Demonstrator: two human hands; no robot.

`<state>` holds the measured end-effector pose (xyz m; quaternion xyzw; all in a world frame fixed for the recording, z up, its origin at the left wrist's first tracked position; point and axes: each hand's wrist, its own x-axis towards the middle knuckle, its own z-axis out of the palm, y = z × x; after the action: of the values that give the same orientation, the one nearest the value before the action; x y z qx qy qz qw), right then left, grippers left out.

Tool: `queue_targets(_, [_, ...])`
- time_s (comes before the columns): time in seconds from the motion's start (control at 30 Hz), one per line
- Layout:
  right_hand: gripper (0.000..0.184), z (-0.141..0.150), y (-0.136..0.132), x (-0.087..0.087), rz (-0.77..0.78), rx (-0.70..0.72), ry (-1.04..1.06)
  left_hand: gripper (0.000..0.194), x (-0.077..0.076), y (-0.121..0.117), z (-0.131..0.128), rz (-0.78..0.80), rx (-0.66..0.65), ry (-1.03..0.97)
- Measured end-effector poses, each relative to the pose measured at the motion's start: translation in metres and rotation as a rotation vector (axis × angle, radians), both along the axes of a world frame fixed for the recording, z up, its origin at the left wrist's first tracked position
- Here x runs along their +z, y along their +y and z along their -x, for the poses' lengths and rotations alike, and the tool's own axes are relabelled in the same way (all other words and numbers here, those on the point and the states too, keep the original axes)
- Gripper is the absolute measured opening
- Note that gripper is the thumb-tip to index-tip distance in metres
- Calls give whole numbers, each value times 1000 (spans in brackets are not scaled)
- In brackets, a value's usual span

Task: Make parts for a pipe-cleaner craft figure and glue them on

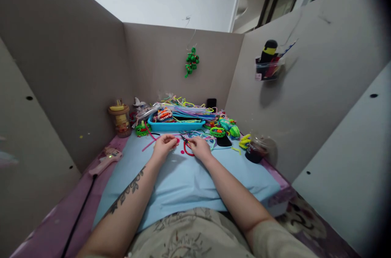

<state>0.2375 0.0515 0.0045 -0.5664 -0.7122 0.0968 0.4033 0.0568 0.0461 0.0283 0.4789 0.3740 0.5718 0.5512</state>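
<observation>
My left hand (165, 144) is over the blue cloth (180, 180), its fingers pinched on a small pinkish-red piece (177, 141). Just to its right, my right hand (199, 146) is closed round small scissors (183, 138), dark blades pointing up and left toward the left hand. A red curved strand (187, 151) loops below the scissors; whether it belongs to them I cannot tell. A small pink-red disc (182, 152) lies on the cloth between the hands. Pink pipe cleaners (148, 145) lie beside the left hand.
Behind the hands stands a blue tray (177, 126), heaped with colourful pipe cleaners (189, 110). Green crafted figures (234, 131) and a dark phone (224, 141) lie right. A dark cup (255, 152) stands farther right. At left are a pink glue gun (106, 161) and a lidded cup (119, 119).
</observation>
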Motion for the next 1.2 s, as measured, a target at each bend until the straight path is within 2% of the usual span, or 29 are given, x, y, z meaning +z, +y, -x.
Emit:
queue_targets(0.07, [14, 6, -5, 3, -108, 150, 161, 39, 1, -3, -2, -24, -15, 29])
queue_targets(0.13, [13, 14, -9, 6, -142, 242, 301, 37, 1, -5, -4, -58, -38, 50])
queue_targets(0.33, [18, 24, -13, 8, -60, 288, 518, 32, 0, -6, -7, -106, -82, 76])
queue_targets(0.77, [17, 26, -12, 8, -54, 267, 567, 28, -2, -6, -7, -100, -123, 130])
queue_targets(1.0, [18, 26, -9, 6, 36, 325, 630, 29, -5, -4, -6, -86, -139, 141])
queue_targets(1.2, [16, 25, -5, 0, 28, 333, 565, 30, -8, -3, -7, -99, -129, 193])
